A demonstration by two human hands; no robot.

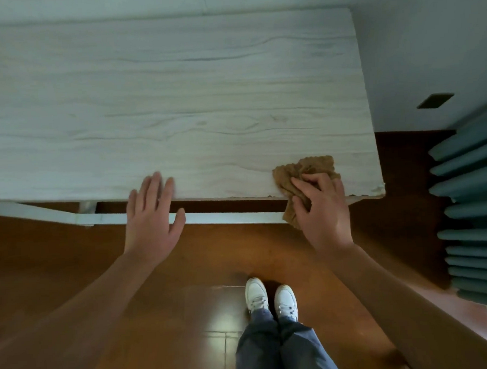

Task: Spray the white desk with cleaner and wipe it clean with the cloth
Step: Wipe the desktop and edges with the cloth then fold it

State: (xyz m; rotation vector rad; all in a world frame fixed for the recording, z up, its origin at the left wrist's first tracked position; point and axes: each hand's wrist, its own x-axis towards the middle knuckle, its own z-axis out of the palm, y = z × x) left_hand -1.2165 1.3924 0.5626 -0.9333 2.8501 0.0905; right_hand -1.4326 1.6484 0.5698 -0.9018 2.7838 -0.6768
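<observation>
Right hand point(321, 208) bunched over a brown cloth point(306, 171) at the near right corner of the white desk point(176, 103), fingers curled into its folds; part of the cloth hangs over the near edge. Left hand point(151, 214) open and flat, fingertips resting on the near edge further left, holding nothing. Cloth looks soft, light and limp, knitted or terry texture, likely grippy on the smooth top; best held as a wad under the palm so no loose flap drags. Desk edge near the cloth is chipped and could snag fibres. No spray bottle in view. Floor below is brown wood; green pleated curtain point(474, 200) to the right.
</observation>
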